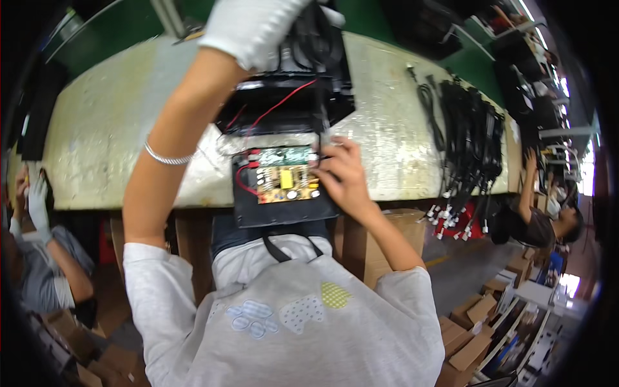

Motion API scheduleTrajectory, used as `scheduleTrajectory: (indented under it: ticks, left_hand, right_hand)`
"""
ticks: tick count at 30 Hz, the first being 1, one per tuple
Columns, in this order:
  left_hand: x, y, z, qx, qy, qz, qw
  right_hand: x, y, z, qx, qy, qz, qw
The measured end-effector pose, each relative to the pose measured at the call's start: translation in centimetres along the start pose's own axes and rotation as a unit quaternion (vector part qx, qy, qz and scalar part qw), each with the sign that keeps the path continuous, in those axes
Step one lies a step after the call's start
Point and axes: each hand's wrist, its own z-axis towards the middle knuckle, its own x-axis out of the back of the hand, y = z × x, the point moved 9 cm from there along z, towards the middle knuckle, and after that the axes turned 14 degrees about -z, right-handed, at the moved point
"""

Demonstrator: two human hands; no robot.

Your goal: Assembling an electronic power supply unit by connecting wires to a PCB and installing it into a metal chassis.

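Observation:
A black open case lies at the bench's near edge with a yellow-green circuit board inside and red wires on its left. My bare right hand pinches the board's right edge, by a thin black lead that runs up. Behind it sits a second black housing crossed by a red wire. My left hand, in a white glove, is raised above that housing and closed around a bundle of black cable. Its fingertips are hidden.
The pale worn bench top spreads to both sides. Several black cables with white plugs hang over its right edge. One person with a white glove sits at left, another person at right. Cardboard boxes stand below.

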Motion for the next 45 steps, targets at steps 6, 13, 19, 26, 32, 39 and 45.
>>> scheduleTrajectory:
  ticks: [6, 13, 19, 26, 32, 39, 45]
  left_hand:
    - [-0.4, -1.1, 1.3, -0.295, -0.074, 0.717, 0.627]
    - [-1.1, -10.4, -12.3, -0.024, -0.199, 0.522, 0.829]
    - [-1.4, -15.9, -13.0, 0.097, -0.189, 0.451, 0.867]
    - [-0.2, -17.6, -13.3, 0.205, -0.168, 0.42, 0.868]
    - [1.0, -15.6, -9.8, 0.281, -0.195, 0.199, 0.918]
    - [-0.9, -20.3, -9.7, 0.09, -0.313, 0.501, 0.802]
    - [-1.2, -20.0, -8.4, 0.081, -0.274, 0.468, 0.836]
  right_hand:
    - [7.1, 7.5, 2.0, -0.057, 0.002, -0.049, 0.997]
    - [13.8, 15.9, 5.9, -0.084, 0.05, -0.299, 0.949]
    - [8.5, 17.0, 7.7, -0.087, -0.147, -0.31, 0.935]
    - [8.0, 16.5, 7.2, -0.035, -0.108, -0.362, 0.925]
    - [10.6, 12.5, 6.5, -0.204, 0.031, 0.079, 0.975]
    - [1.1, 11.1, 0.7, -0.367, 0.024, 0.406, 0.836]
    - [-1.4, 9.9, 0.2, -0.368, -0.003, 0.544, 0.755]
